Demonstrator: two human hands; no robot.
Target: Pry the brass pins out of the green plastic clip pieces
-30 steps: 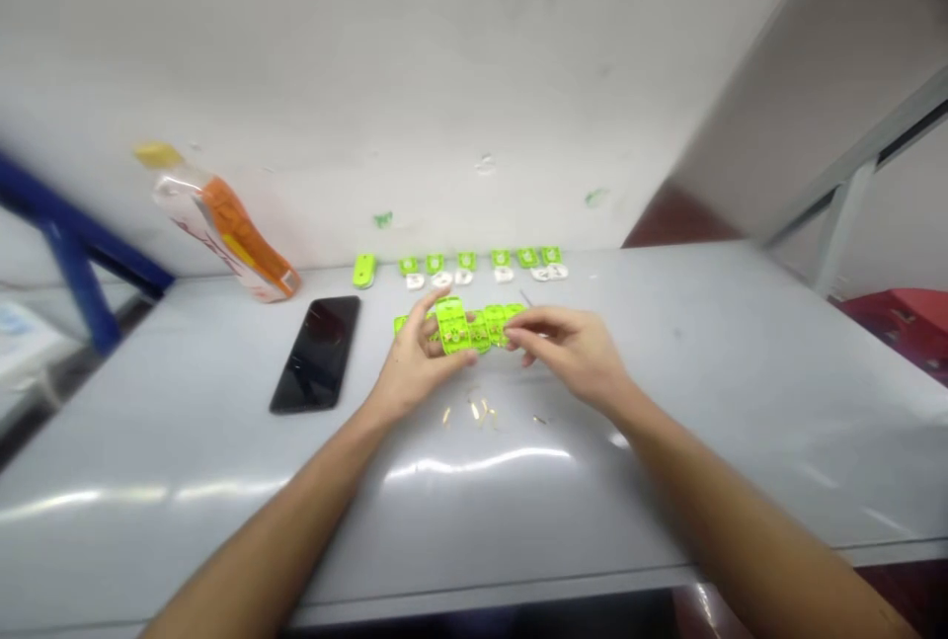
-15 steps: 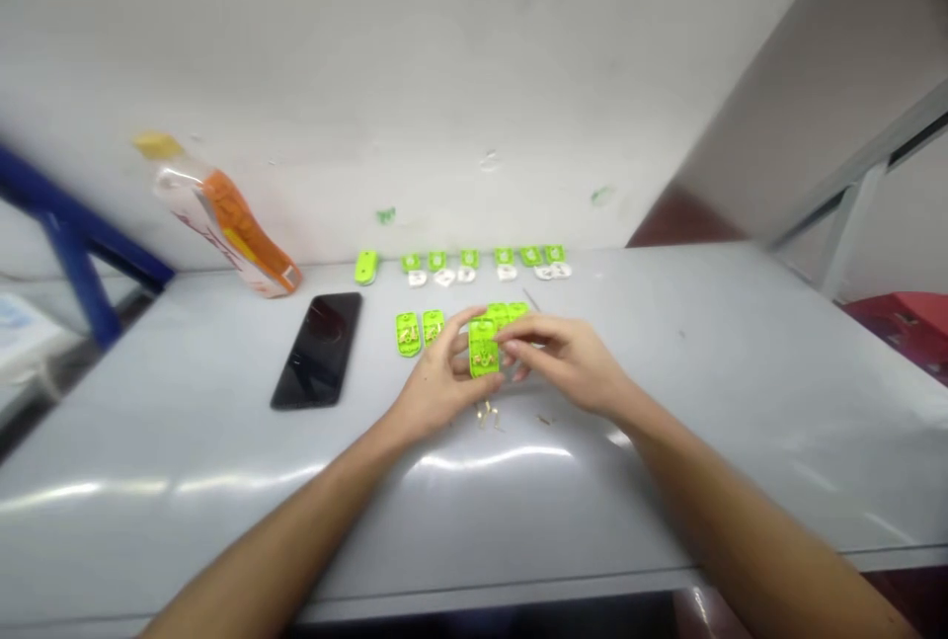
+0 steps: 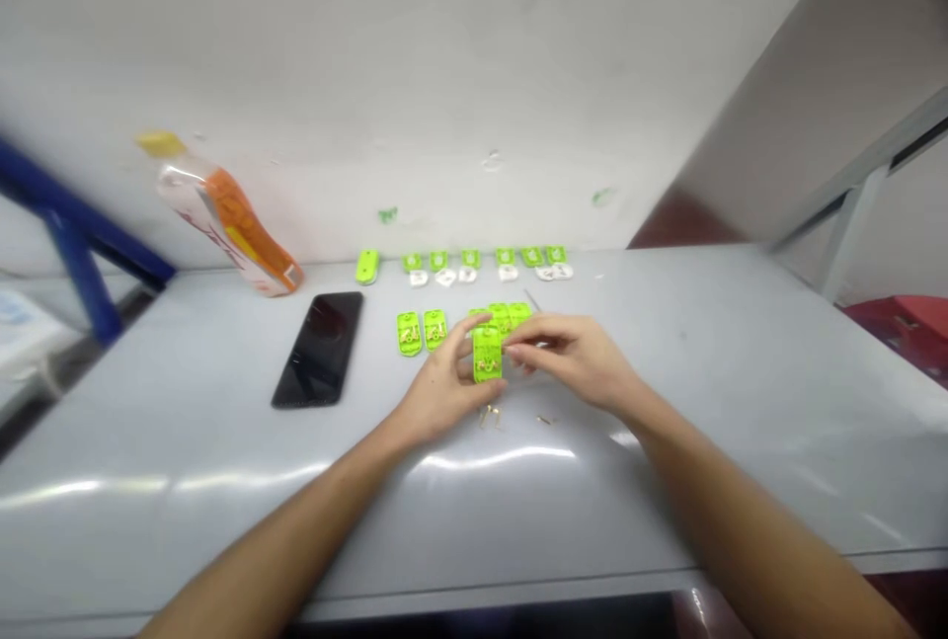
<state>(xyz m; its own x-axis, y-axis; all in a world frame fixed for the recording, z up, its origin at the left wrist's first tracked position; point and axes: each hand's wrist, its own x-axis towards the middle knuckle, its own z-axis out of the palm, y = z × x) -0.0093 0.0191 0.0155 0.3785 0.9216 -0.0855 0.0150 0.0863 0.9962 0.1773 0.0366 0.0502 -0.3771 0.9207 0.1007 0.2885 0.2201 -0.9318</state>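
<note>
My left hand [image 3: 444,377] grips a bright green plastic housing half [image 3: 487,355] by its edges, its inner side turned toward me with small brass parts in the lower portion. Close by its right edge is my right hand [image 3: 567,355], thumb and fingertips pinched together; whatever sits between them is too small to make out. Several loose brass pieces [image 3: 489,414] lie on the table below the left hand, with another brass bit [image 3: 546,419] to their right. Behind my hands, more green halves [image 3: 520,313] are partly hidden. Two green halves with brass parts [image 3: 422,331] lie left of them.
A black phone [image 3: 318,351] rests on the grey table [image 3: 222,520]. At the left, a bottle [image 3: 229,219] leans near the wall. Along the back are a closed green case [image 3: 366,267], small green pieces [image 3: 471,259] and white pieces [image 3: 445,278]. A thin rod [image 3: 531,300] lies behind my right hand.
The held green housing has shifted slightly right and down. My right fingertips have moved from over its face to its right edge.
</note>
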